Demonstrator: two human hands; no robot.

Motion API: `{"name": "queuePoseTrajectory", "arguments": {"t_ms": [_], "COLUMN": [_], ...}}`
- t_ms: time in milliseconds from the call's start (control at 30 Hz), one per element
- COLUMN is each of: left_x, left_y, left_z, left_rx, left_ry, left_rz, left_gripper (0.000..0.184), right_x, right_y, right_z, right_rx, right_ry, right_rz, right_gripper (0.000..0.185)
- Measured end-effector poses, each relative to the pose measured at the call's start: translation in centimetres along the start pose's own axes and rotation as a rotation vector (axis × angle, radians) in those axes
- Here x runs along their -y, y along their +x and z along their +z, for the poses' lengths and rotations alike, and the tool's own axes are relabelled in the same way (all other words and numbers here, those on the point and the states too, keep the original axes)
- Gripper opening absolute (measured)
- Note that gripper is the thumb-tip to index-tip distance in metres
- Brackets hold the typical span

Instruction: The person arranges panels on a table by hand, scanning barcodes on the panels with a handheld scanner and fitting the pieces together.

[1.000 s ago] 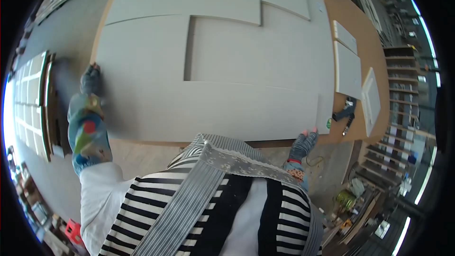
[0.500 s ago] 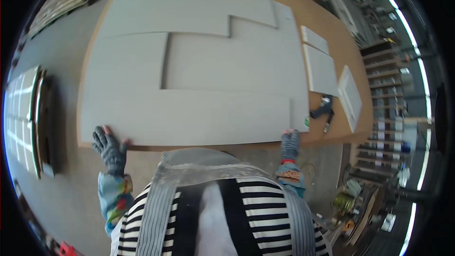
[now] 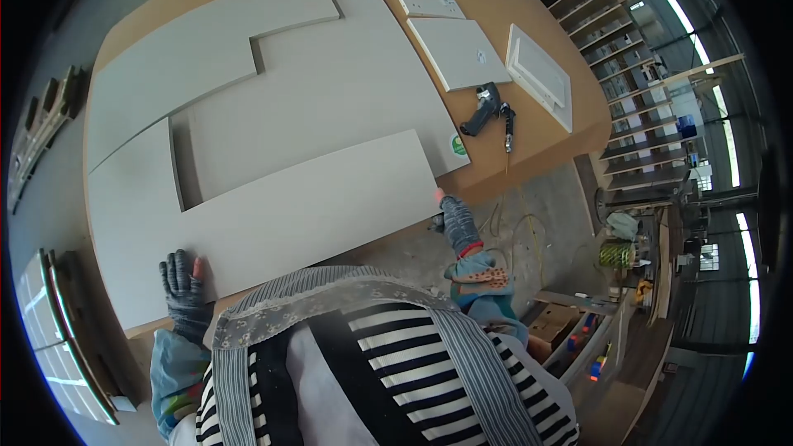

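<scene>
L-shaped board [image 3: 314,211], one, pale grey: the landmark, lying flat, its long arm along the near side of the work, its near edge facing the person.

Left hand [image 3: 187,289], in grey knit glove, bare thumb tip: open, palm down, fingers extended and a little apart, laid on the L-shaped board at its near edge, left part; grasping nothing.

Right hand [image 3: 454,221], matching glove, red band at the wrist: at the near right corner of the L-shaped board, a bare fingertip touching the corner, fingers partly bent; whether they close on the board cannot be told.

Base board [image 3: 314,107], pale grey: under the L-shaped board, exposed beyond its long arm and past its right end; green sticker [image 3: 458,145] at that end.

Stepped board [image 3: 198,41], pale grey: on the far side of the L-shaped board, meeting its short arm at a seam.

Right of the L-shaped board, on the brown tabletop [image 3: 537,146]: dark power tool [image 3: 482,111]; slim hand tool [image 3: 509,126], just beside it; farther off, square white panel [image 3: 456,53], narrow white panel [image 3: 432,5] and white framed piece [image 3: 538,78].
</scene>
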State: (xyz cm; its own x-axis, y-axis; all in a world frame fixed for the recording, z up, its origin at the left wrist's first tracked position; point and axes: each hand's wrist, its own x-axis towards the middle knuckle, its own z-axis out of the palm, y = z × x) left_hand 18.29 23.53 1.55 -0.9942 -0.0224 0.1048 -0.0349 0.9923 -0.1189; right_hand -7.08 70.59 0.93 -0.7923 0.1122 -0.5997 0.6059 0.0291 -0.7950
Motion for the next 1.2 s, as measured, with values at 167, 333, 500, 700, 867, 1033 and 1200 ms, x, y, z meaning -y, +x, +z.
{"name": "queuePoseTrajectory", "arguments": {"t_ms": [167,333,500,700,867,1033,1200], "left_x": [-1.2,-1.9,-0.2,7.0,13.1,14.8,18.0], "left_y": [0.7,0.9,4.0,14.7,22.7,25.8,28.0], "left_z": [-0.6,-3.8,-11.9,-23.2,-26.0,-25.5,-23.4], "left_rx": [-0.201,-0.162,-0.126,-0.380,-0.229,-0.214,-0.366], "left_ry": [-0.084,-0.100,-0.170,0.004,-0.081,-0.167,-0.265], "left_rz": [0.097,0.096,0.136,-0.004,-0.230,-0.419,-0.173], "left_gripper": [0.054,0.050,0.045,0.018,0.026,0.037,0.047], "right_x": [0.2,2.5,10.2,11.3,12.0,10.3,13.3], "right_y": [0.3,2.4,12.1,26.7,22.7,16.9,6.7], "right_z": [-1.3,-4.0,-7.8,-7.4,-6.6,-6.1,1.9], "right_rx": [0.187,0.381,-0.088,0.048,0.013,0.306,0.592], "right_ry": [-0.037,-0.242,-0.073,0.784,0.915,0.470,0.634], "right_rz": [-0.159,-0.218,-0.331,-0.622,-0.330,-0.668,-0.576], "right_gripper": [0.020,0.026,0.032,0.036,0.038,0.043,0.055]}}
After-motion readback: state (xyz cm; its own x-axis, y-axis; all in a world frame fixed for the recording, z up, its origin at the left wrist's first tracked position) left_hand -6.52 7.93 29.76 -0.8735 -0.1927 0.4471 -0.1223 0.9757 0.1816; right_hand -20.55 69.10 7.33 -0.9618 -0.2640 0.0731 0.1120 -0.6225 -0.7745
